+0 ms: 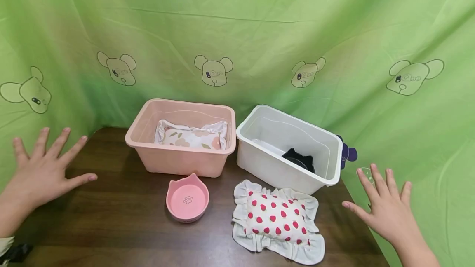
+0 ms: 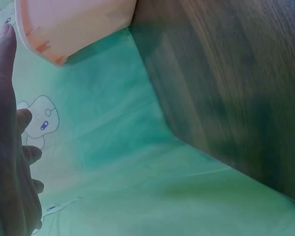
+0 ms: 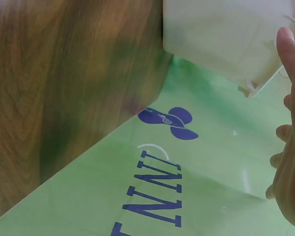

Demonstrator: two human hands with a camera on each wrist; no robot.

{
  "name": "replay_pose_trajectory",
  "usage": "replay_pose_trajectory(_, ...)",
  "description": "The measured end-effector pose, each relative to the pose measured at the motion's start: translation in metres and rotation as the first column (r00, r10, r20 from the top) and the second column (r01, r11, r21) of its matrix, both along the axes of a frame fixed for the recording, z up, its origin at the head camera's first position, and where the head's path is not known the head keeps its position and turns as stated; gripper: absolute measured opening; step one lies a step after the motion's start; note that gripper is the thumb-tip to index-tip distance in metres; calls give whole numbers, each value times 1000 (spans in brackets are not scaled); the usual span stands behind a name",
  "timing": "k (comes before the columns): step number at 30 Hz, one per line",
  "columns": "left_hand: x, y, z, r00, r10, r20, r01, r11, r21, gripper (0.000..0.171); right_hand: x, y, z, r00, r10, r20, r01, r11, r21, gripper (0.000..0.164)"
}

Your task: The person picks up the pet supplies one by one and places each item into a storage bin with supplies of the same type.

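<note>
My left hand (image 1: 44, 172) hovers at the left of the table with fingers spread, holding nothing. On the other side, my right hand (image 1: 389, 207) is spread wide near the table's right edge, also holding nothing. A pink bin (image 1: 178, 162) stands at the back, with a floral pillow (image 1: 193, 138) inside. Beside it, set at an angle, a white bin (image 1: 278, 172) contains a black cat-eared bowl (image 1: 299, 160). A pink cat-eared bowl (image 1: 187, 201) with a paw print sits before the pink bin. In front of the white bin lies a ruffled strawberry-print pillow (image 1: 276, 219).
The dark wooden table (image 1: 122, 226) meets a green curtain (image 1: 237, 24) printed with bear heads, hanging behind and along both sides. The two bins stand close together near the back edge. A dark strap-like thing (image 1: 18, 253) shows by the left wrist.
</note>
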State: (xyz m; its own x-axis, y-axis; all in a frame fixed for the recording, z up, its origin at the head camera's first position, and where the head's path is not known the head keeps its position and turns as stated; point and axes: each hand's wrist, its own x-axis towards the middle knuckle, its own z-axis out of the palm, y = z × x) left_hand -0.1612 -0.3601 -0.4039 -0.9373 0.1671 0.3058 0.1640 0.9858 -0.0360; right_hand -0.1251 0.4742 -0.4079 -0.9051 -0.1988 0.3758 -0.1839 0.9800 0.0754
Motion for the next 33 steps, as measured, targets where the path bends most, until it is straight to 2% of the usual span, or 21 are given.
replay_pose_trajectory(8, -4, 6, -6, 1000, -1, 13, 0, 998, 57, 111, 7, -2, -6, 999, 52, 12, -50, 993, -104, 113)
replay_pose_trajectory(13, -9, 15, -13, 999, -29, 30, 23, 982, 186, 108, 12, -6, -9, 995, 97, 17, -92, 978, -185, 106)
replay_pose_trajectory(16, -13, 22, -18, 998, -57, 27, 47, 961, 272, 106, 15, -7, -12, 992, 124, 20, -115, 960, -254, 100)
replay_pose_trajectory(22, -19, 30, -21, 996, -88, -2, 82, 913, 400, 106, 19, -9, -20, 983, 182, 5, -167, 912, -374, 92)
replay_pose_trajectory(27, -24, 38, -20, 993, -119, -18, 111, 846, 522, 103, 25, -15, -29, 979, 202, 28, -173, 894, -413, 89)
replay_pose_trajectory(33, -29, 48, -18, 992, -120, 26, 76, 772, 631, 97, 34, -24, -39, 972, 188, 142, -103, 880, -464, 87)
